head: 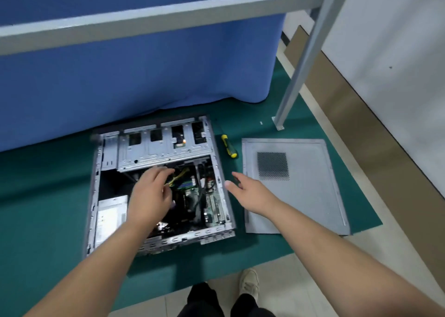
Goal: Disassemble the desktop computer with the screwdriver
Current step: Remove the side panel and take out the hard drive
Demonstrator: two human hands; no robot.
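Computer case (166,145): bare sheet metal, dull silver, stamped and perforated. Side panel (310,196): matt grey metal with a fine mesh vent patch. Screwdriver (229,146): glossy yellow-and-black plastic handle. Mat (48,184): matt green, felt-like cloth. Curtain (144,71): blue woven fabric, matt. Frame (301,59): smooth grey painted metal. Floor (272,266): pale tile, slight sheen.

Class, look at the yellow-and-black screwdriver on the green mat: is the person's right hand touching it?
Apart. The head view shows the right hand open above the mat beside the computer case, with bare green mat plainly between its fingertips and the screwdriver.
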